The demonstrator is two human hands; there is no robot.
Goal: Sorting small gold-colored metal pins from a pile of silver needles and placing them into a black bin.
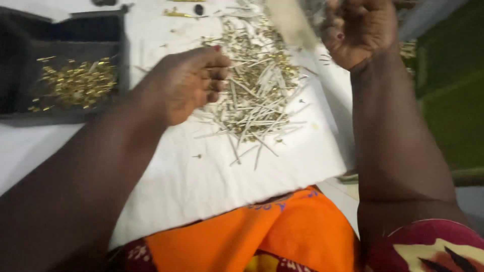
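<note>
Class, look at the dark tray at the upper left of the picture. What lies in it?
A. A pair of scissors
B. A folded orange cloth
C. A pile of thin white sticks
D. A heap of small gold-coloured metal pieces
D: the dark tray holds a heap of small gold-coloured pieces, while the thin white sticks lie on the white sheet beside the left hand.
</note>
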